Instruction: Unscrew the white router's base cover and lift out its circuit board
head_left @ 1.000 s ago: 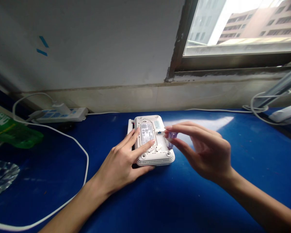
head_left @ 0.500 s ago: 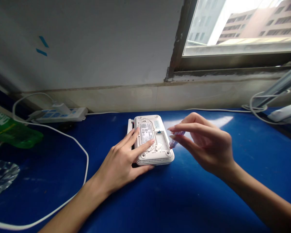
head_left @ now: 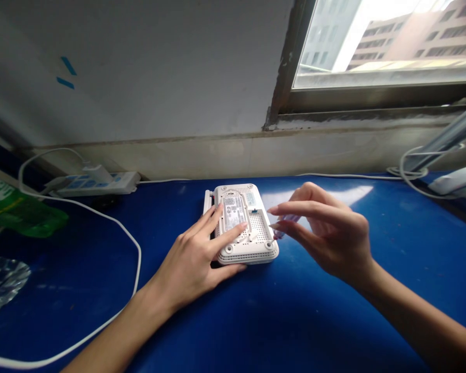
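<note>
- Left hand (head_left: 190,264) rests on the upside-down white router (head_left: 252,253), mid-frame, fingers (head_left: 230,229) spread flat and released.
- Right hand (head_left: 326,230) has eased slightly off the router's right edge, fingers (head_left: 306,208) pinching a small purple-tinted tube (head_left: 286,224).
- Blue tabletop (head_left: 334,326) spreads right and below; power strip (head_left: 97,183) sits upper left.

Blue desk (head_left: 256,321) — white router (head_left: 257,231), power strip (head_left: 97,183)

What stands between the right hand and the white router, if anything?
Nothing visible blocks the way. The right hand pinches a small translucent purple piece just beside the edge of the white router; only that piece lies between them.
</note>
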### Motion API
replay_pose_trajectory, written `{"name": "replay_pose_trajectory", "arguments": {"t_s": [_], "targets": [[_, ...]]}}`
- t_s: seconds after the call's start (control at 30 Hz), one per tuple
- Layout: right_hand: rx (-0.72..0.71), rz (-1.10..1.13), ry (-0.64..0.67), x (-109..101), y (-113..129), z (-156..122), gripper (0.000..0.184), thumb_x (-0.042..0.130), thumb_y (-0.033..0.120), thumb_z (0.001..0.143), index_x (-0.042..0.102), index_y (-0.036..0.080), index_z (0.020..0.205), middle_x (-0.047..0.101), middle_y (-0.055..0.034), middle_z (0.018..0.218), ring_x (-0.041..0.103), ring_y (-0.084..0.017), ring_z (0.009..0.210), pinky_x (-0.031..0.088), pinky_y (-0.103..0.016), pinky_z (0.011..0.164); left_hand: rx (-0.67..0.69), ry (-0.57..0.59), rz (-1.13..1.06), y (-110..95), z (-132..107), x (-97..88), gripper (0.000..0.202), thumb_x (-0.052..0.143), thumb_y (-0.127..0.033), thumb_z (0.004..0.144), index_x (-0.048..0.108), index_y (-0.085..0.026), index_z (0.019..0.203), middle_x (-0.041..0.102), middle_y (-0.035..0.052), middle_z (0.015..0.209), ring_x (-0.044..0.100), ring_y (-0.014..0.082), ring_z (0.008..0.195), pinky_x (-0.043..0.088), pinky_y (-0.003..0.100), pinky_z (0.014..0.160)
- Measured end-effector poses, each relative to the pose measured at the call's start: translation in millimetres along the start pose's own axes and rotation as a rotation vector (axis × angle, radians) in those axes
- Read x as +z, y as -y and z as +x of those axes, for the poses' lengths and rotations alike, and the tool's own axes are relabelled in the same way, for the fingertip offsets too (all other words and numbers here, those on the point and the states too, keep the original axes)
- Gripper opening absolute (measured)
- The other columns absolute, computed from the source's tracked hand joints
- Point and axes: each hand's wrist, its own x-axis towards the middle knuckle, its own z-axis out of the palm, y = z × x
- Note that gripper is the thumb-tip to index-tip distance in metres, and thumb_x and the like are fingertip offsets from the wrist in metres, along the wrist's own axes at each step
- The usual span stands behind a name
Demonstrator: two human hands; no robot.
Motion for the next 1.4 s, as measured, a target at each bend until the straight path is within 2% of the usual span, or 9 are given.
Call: {"name": "replay_pose_trajectory", "arguments": {"t_s": [0.07,0.13,0.2,0.37,0.6,0.83,1.03,1.2,1.4], "targets": [[-0.014,0.004,0.042,-0.1,0.1,0.3,0.034,0.075,0.017,0.095,0.079,0.03,0.126,0.073,-0.0071,0.098,0.073,-0.02,0.084,0.062,-0.033,0.066,0.001,-0.004,-0.002,-0.2,-0.1,-0.3,0.077,0.083,-0.049,0.088,0.052,-0.042,0.158,0.029,0.0067,0.176,0.035,0.0395,0.158,0.044,0.056,0.122],[-0.025,0.024,0.126,-0.3,0.4,0.4,0.044,0.06,0.012,0.103,0.069,0.03,0.142,0.075,-0.0105,0.126,0.075,-0.023,0.106,0.064,-0.035,0.083,0.006,-0.004,-0.005,-0.1,0.0,-0.4,0.076,0.083,-0.049,0.088,0.053,-0.041,0.158,0.029,0.0072,0.176,0.035,0.0398,0.158,0.044,0.056,0.122],[-0.022,0.042,0.164,-0.4,0.7,0.6,0.051,0.055,0.007,0.104,0.065,0.031,0.147,0.074,-0.0085,0.138,0.074,-0.023,0.119,0.063,-0.037,0.095,0.01,-0.001,-0.007,0.3,0.1,-0.2,0.076,0.083,-0.05,0.088,0.053,-0.041,0.157,0.03,0.0073,0.176,0.035,0.0403,0.158,0.044,0.057,0.122],[-0.04,0.014,0.032,-1.5,2.7,2.4,0.041,0.076,0.007,0.092,0.08,0.031,0.124,0.084,-0.0035,0.107,0.08,-0.021,0.09,0.066,-0.035,0.081,0.001,0.006,0.006,0.9,0.3,0.7,0.075,0.081,-0.051,0.09,0.052,-0.041,0.158,0.03,0.0093,0.175,0.034,0.039,0.158,0.043,0.056,0.123],[-0.028,-0.081,-0.01,-4.6,1.6,3.7,0.029,0.087,0.021,0.085,0.084,0.029,0.112,0.071,-0.0038,0.083,0.067,-0.018,0.069,0.058,-0.033,0.06,-0.006,0.009,0.006,-0.4,0.3,0.1,0.076,0.082,-0.052,0.089,0.052,-0.042,0.158,0.031,0.0073,0.175,0.035,0.0384,0.158,0.044,0.056,0.122],[-0.027,0.041,0.163,-3.3,0.4,2.6,0.048,0.055,0.009,0.104,0.065,0.03,0.147,0.078,-0.0085,0.123,0.076,-0.021,0.108,0.064,-0.034,0.086,-0.002,-0.004,0.002,0.7,-0.5,0.2,0.075,0.082,-0.052,0.089,0.052,-0.043,0.157,0.031,0.0043,0.175,0.037,0.0396,0.157,0.045,0.056,0.122],[-0.023,0.016,0.058,1.0,1.6,1.1,0.037,0.077,0.013,0.093,0.079,0.03,0.126,0.08,-0.004,0.094,0.075,-0.019,0.078,0.062,-0.034,0.071,-0.01,0.01,0.007,-0.9,-0.2,-0.2,0.075,0.081,-0.052,0.089,0.053,-0.042,0.157,0.031,0.0067,0.175,0.036,0.0391,0.158,0.044,0.056,0.122],[-0.032,-0.073,0.002,-2.1,-1.0,2.5,0.027,0.081,0.021,0.091,0.082,0.029,0.117,0.069,-0.0041,0.084,0.066,-0.019,0.073,0.058,-0.032,0.062,-0.014,0.01,0.006,-0.7,-0.1,-0.2,0.074,0.081,-0.052,0.089,0.053,-0.042,0.157,0.031,0.0059,0.176,0.036,0.0388,0.158,0.044,0.055,0.122],[-0.033,0.035,0.149,-7.0,-3.0,4.1,0.044,0.056,0.01,0.104,0.069,0.03,0.142,0.079,-0.0085,0.125,0.076,-0.022,0.111,0.063,-0.035,0.09,0.0,-0.007,-0.001,0.1,0.8,0.1,0.075,0.081,-0.052,0.089,0.053,-0.043,0.157,0.031,0.0031,0.175,0.036,0.0377,0.158,0.044,0.054,0.122]]}}
